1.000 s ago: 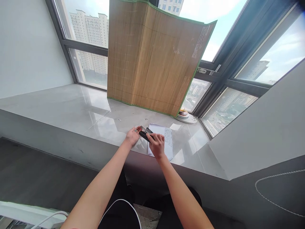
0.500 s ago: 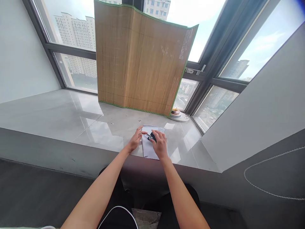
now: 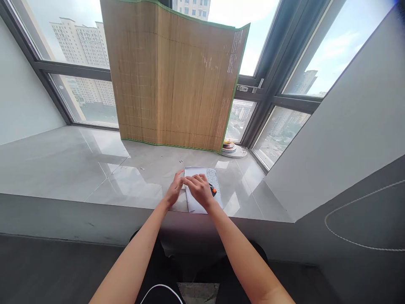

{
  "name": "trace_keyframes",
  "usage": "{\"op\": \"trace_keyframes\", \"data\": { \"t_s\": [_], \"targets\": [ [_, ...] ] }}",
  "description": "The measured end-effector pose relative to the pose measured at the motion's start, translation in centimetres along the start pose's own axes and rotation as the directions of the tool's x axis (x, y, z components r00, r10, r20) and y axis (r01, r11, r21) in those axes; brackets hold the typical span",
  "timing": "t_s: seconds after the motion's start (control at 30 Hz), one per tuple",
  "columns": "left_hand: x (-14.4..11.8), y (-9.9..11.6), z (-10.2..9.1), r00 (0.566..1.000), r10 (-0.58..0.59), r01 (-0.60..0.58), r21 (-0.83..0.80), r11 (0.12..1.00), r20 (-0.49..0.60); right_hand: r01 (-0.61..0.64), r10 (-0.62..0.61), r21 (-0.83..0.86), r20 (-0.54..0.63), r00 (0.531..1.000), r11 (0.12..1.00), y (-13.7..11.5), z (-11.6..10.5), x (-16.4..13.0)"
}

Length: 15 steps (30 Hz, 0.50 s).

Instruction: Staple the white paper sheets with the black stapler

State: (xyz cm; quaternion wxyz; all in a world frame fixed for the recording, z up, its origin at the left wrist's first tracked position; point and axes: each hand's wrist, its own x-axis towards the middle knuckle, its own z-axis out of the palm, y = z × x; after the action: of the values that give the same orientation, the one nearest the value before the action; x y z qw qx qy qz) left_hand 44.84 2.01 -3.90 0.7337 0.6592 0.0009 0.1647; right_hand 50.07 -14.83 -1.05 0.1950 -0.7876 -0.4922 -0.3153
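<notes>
A folded white paper sheet [image 3: 195,206] lies near the front edge of the sill, with a printed grey pattern on its right side. My left hand [image 3: 174,191] is at the sheet's left edge, its fingers bent together. Over the paper, my right hand [image 3: 200,190] reaches left, so its fingertips meet those of my left hand. Whatever is pinched between them is hidden by the fingers. Just right of my right hand, a small black object with an orange part [image 3: 214,191] shows on the paper; its kind is unclear.
A bamboo mat [image 3: 177,84] with green edging stands against the window. Stacked plates [image 3: 233,150] sit in the sill's right corner. The glossy tiled sill [image 3: 136,185] bears a few tiny scraps. A beaded cord [image 3: 354,244] hangs at the right.
My right hand has moved left to meet the left fingertips. The black object now shows its orange part right of that hand. The slim item seen between the hands is now hidden.
</notes>
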Motion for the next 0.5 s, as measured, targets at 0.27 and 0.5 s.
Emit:
{"op": "trace_keyframes", "data": {
  "t_s": [0.27, 0.5],
  "targets": [
    [1.3, -1.6, 0.1, 1.0, -0.016, 0.024, 0.379, 0.925, -0.024, -0.777, 0.776, -0.105, -0.061, 0.627, 0.62, 16.1, -1.7, -3.3],
    [1.3, -1.4, 0.2, 1.0, 0.028, -0.029, 0.424, 0.905, 0.01, -0.837, 0.854, -0.17, 0.118, 0.507, 0.52, 22.1, 0.9, -3.2]
  ]
}}
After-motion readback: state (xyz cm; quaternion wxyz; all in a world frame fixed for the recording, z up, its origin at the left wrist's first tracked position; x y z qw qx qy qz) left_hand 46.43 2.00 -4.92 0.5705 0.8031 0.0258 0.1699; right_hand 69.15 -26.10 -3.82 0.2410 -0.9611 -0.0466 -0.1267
